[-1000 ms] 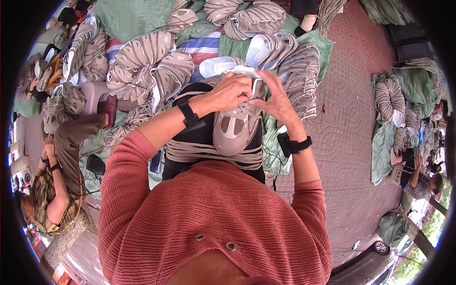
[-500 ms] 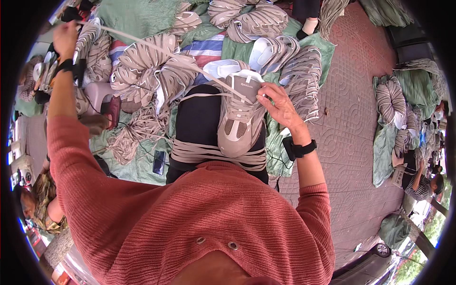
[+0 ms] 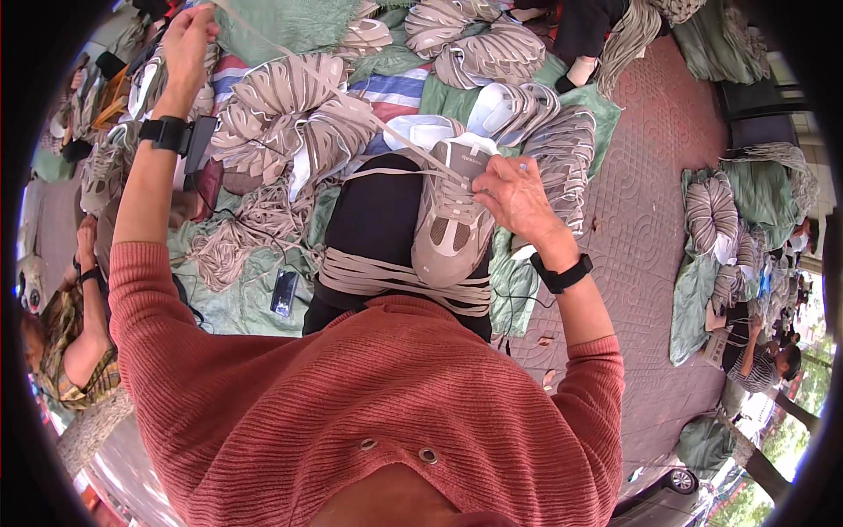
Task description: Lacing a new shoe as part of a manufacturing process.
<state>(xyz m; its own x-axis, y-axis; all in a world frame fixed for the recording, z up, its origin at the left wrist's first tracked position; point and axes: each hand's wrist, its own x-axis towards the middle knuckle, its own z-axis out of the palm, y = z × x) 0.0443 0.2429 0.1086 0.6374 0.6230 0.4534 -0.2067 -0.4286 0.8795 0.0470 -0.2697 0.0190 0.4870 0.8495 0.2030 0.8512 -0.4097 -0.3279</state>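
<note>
I am holding my right hand (image 3: 514, 198) against the beige and grey mesh sneaker (image 3: 450, 227) resting on my lap, fingers curled and pinching at the lacing near its tongue. The sneaker is lying at seven o'clock from that hand, touching it. My left hand (image 3: 189, 39) is raised well apart at ten o'clock, closed in a fist around the flat beige shoelace (image 3: 351, 105), which is running taut from the fist down to the sneaker. Loose beige laces (image 3: 395, 283) are lying wrapped across my thighs. Piles of beige shoe uppers (image 3: 290, 114) are lying beyond my knees on green cloth (image 3: 237, 290).
</note>
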